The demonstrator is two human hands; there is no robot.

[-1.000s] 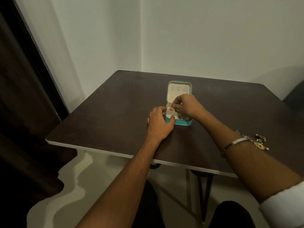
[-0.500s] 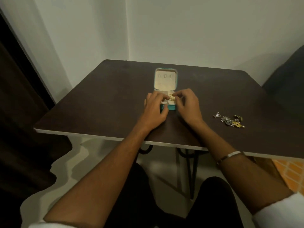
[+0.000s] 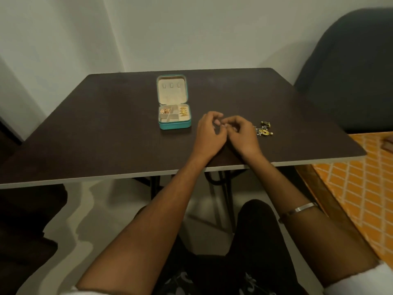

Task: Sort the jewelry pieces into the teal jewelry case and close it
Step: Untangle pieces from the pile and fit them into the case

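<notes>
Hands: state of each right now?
Left hand: fingers curled, holding unclear.
Right hand: fingers curled, something small may be pinched; cannot tell.

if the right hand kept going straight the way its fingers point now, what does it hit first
The right hand has its fingers curled toward the left hand, whose fingertips sit right beside them, so it would likely meet the left hand first. The teal jewelry case lies farther along; depth is unclear.

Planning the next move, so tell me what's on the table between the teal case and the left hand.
Nothing: the head view shows only bare dark table between the teal case and the left hand.
</notes>
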